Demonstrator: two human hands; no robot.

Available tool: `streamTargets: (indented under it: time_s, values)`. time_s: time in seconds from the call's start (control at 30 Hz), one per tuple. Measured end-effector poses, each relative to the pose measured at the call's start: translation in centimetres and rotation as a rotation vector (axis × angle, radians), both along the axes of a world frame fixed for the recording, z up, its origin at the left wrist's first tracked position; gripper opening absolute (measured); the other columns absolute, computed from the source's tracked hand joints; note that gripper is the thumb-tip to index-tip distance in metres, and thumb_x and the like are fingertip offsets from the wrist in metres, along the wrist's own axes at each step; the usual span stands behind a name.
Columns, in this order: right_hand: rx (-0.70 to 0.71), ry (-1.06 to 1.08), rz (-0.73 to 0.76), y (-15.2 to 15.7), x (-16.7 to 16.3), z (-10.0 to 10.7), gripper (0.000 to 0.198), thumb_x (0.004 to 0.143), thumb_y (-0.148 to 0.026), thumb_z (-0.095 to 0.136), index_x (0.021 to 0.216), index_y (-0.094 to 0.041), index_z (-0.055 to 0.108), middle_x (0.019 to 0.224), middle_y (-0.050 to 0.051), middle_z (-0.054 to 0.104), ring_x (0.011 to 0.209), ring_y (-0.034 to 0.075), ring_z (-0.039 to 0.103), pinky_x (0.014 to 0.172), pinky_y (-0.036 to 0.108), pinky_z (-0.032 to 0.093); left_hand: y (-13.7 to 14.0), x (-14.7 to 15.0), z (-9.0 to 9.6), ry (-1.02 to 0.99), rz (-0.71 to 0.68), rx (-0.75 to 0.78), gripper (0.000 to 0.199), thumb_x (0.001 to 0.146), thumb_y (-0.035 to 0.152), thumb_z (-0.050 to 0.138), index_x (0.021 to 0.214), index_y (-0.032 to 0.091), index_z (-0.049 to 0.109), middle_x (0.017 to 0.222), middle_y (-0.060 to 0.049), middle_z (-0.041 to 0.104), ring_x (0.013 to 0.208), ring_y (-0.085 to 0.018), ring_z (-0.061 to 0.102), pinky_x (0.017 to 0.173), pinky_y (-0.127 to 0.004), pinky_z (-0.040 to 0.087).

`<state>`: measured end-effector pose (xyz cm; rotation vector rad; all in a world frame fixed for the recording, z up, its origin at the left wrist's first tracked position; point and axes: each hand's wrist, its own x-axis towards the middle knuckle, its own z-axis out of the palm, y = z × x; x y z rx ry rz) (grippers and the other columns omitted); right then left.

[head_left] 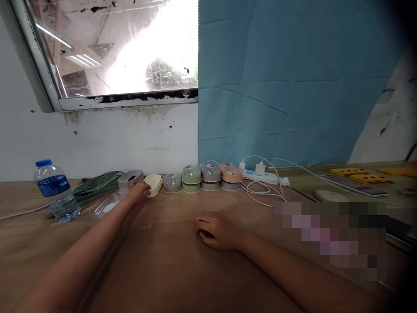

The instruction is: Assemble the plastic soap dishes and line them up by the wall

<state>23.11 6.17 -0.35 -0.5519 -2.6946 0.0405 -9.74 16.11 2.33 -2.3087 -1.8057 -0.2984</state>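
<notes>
Water bottle [57, 191] far left; then grey box [125, 180]. Left hand [140, 192] at left edge of cream pads [154, 184], stacked near wall; pinch cannot be told. Pads judged light, soft, not slippery; grip by rim. Right hand [216, 231] loosely curled, thumb apart, nothing visible held.

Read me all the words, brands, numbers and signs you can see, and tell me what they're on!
I can't make out any text clearly.
Water bottle: white marks on its blue label, too small and blurred to read.
Green box, blue-grey box and peach box: small marks on top, too small to read.
Power strip: any print is too small to read.
</notes>
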Motion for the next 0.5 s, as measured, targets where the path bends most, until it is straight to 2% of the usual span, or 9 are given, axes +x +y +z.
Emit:
streamTargets:
  time_s: [0.13, 0.3, 0.4, 0.5]
  values:
    - [0.002, 0.002, 0.003, 0.0, 0.0, 0.0, 0.014, 0.074, -0.009, 0.046, 0.082, -0.016, 0.055, 0.085, 0.005, 0.058, 0.077, 0.015, 0.051, 0.071, 0.026, 0.040, -0.4, 1.4, 0.6, -0.013, -0.019, 0.054, 0.039, 0.072, 0.028, 0.047, 0.108, 0.017, 0.057, 0.115, -0.014, 0.056, 0.109, -0.029, 0.049, 0.095, -0.047, 0.026]
    - [-0.010, 0.003, 0.007, 0.0, 0.0, 0.1, 0.014, 0.075, -0.009, 0.046, 0.083, -0.016, 0.055, 0.085, 0.005, 0.058, 0.078, 0.015, 0.051, 0.072, 0.026, 0.040, 0.2, 5.6, 0.1, -0.019, -0.166, 0.056, 0.057, 0.071, 0.028, 0.048, 0.127, 0.020, 0.038, 0.134, -0.011, 0.039, 0.123, -0.025, 0.034, 0.102, -0.043, 0.021]
    - [-0.010, -0.002, 0.001, -0.1, 0.0, 0.1, 0.015, 0.075, -0.009, 0.046, 0.083, -0.016, 0.055, 0.086, 0.005, 0.058, 0.078, 0.015, 0.051, 0.072, 0.027, 0.040, 0.4, 7.7, -1.1, -0.026, -0.205, 0.025, 0.064, 0.067, 0.023, 0.052, 0.128, 0.017, 0.036, 0.133, -0.015, 0.039, 0.123, -0.028, 0.035, 0.101, -0.044, 0.023]
    - [0.001, 0.002, -0.006, -0.1, -0.1, 0.1, 0.014, 0.075, -0.009, 0.046, 0.083, -0.016, 0.055, 0.085, 0.005, 0.058, 0.078, 0.015, 0.051, 0.072, 0.027, 0.040, -0.5, 8.6, -1.5, -0.042, -0.229, 0.034, 0.061, 0.068, 0.021, 0.052, 0.126, 0.014, 0.036, 0.126, -0.017, 0.045, 0.118, -0.029, 0.040, 0.098, -0.042, 0.028]
